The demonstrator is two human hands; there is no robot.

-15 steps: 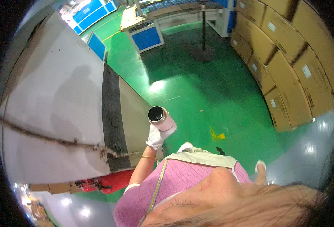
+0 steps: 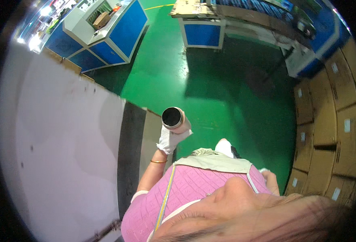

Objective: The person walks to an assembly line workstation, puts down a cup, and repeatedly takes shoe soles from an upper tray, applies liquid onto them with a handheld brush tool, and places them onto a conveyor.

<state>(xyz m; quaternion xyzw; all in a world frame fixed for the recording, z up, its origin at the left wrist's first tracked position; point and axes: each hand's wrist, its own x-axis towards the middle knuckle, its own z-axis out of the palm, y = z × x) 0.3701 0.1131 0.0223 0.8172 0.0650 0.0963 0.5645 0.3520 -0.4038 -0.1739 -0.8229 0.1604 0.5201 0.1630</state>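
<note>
A pale pink vacuum flask (image 2: 182,123) stands out in front of me on the left, its dark round top with a metallic rim facing up. My left hand (image 2: 170,139), in a white glove, is closed around the flask's body. On the right my right hand (image 2: 264,171) hangs low beside my body; only a bit of white glove shows past the forearm, and its fingers are hidden.
A large pale panel (image 2: 69,141) with a dark edge strip runs close along my left. Stacked cardboard boxes (image 2: 321,169) line the right. Ahead are blue-and-white workbenches (image 2: 202,34), a blue counter (image 2: 125,28) and green floor (image 2: 153,86).
My view has turned left and moved forward: the benches are nearer and the boxes sit farther right. The flask stays in my left hand. My right arm has come in closer to my body.
</note>
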